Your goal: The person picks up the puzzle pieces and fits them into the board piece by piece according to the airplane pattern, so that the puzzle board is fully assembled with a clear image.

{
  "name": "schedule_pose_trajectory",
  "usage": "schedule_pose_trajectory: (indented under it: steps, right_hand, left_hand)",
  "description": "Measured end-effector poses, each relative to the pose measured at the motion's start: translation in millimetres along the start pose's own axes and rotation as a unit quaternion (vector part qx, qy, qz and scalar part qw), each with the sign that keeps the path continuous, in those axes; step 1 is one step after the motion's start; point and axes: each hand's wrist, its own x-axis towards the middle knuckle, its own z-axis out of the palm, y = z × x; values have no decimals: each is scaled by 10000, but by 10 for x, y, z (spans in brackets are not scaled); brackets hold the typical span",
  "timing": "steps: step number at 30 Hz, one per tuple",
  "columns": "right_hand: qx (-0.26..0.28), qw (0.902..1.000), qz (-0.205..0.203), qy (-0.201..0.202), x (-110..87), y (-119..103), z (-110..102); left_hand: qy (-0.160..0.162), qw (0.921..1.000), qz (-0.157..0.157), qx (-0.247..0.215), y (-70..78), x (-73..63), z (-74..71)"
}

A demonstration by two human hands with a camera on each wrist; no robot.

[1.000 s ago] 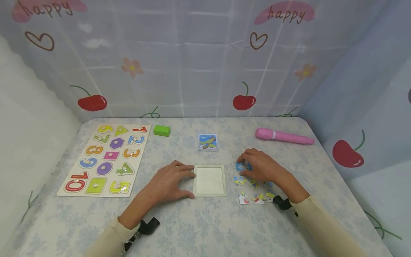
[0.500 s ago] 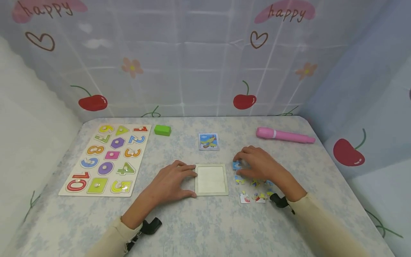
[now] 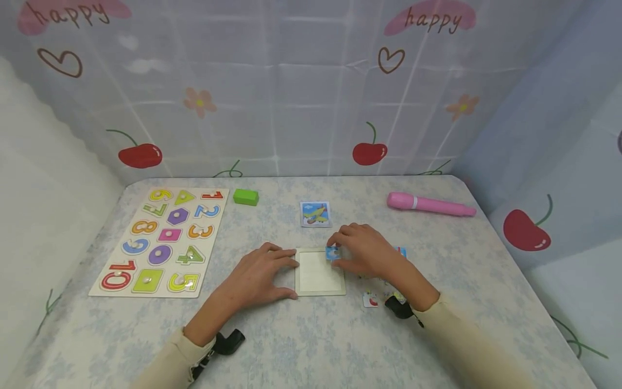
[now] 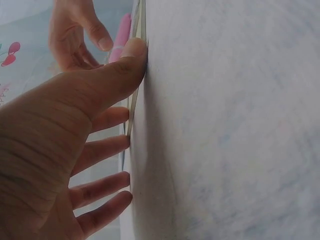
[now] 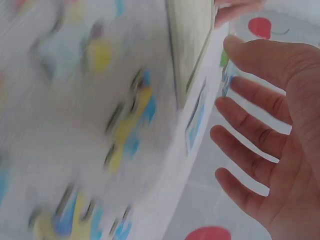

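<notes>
My right hand (image 3: pixel 366 251) pinches a blue puzzle piece (image 3: pixel 332 253) between thumb and fingers, over the upper right corner of a pale square puzzle tray (image 3: pixel 318 276). In the right wrist view the piece shows partly at the fingertips (image 5: pixel 233 44). My left hand (image 3: pixel 255 275) rests at the tray's left edge, its thumb at the near corner and fingertips along that side. The left wrist view shows its fingers nearly straight against the edge. Loose puzzle pieces (image 3: pixel 370 300) lie right of the tray, several hidden beneath my right hand and wrist.
Behind the tray lies a small airplane picture card (image 3: pixel 315 214). A number and shape board (image 3: pixel 209 246) covers the table's left side, with a green block (image 3: pixel 245 197) beside its far edge. A pink stick-like object (image 3: pixel 432 205) lies at the back right.
My right hand has picked the blue piece from the group at the right and carried it left to the tray's far right corner. My left hand stays at the tray's edge.
</notes>
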Motion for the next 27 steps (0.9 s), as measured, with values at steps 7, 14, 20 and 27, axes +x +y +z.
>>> schedule_pose_trajectory:
  steps: [7, 14, 20, 27]
  right_hand:
    - [-91, 9995, -150, -253, 156, -154, 124]
    - [-28, 9992, -123, -369, 265, -226, 242]
    - [-58, 9990, 29, -437, 327, -264, 284]
    - [-67, 9992, -92, -393, 397, -307, 309]
  left_hand:
    - [-79, 9999, 27, -64, -30, -3, -6]
    - [-101, 9998, 59, -149, -39, -3, 3]
    - [-44, 9998, 113, -148, -42, -1, 11]
    - [-5, 9998, 86, -166, -41, -8, 4]
